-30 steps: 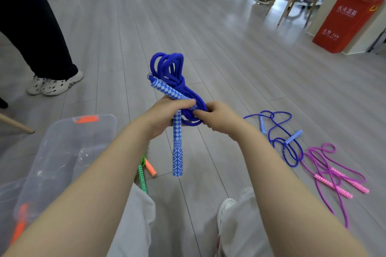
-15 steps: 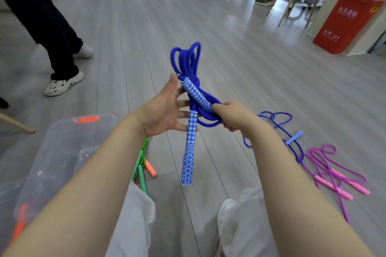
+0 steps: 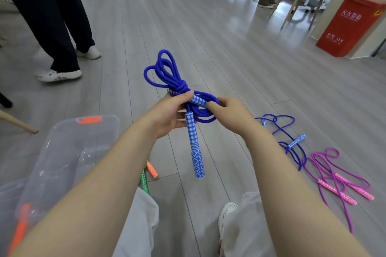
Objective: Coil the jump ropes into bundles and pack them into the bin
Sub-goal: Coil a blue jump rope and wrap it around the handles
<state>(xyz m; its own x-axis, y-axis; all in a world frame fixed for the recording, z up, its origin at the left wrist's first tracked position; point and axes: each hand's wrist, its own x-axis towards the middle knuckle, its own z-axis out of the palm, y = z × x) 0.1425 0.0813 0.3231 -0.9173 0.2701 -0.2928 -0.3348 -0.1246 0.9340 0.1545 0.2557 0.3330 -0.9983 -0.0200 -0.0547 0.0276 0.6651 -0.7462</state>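
Note:
A coiled blue jump rope (image 3: 167,77) is held up in front of me, its loops pointing away and one checkered handle (image 3: 195,148) hanging down. My left hand (image 3: 169,112) grips the bundle at its wrapped middle, thumb over the other handle. From the right, my right hand (image 3: 227,110) pinches the rope loop beside that handle. The clear plastic bin (image 3: 62,148) with orange latches stands on the floor at my lower left. A second blue rope (image 3: 292,144) and a purple rope with pink handles (image 3: 338,181) lie loose on the floor to the right.
Green and orange rope handles (image 3: 149,173) peek out beside my left knee. A person in dark trousers (image 3: 58,27) stands at the upper left. A red box (image 3: 351,25) and chair legs stand at the upper right. My shoe (image 3: 226,213) is below.
My left hand, which had opened half a second ago, has closed on the bundle again. The bundle has tilted, with its loops swung left and the hanging handle shifted right.

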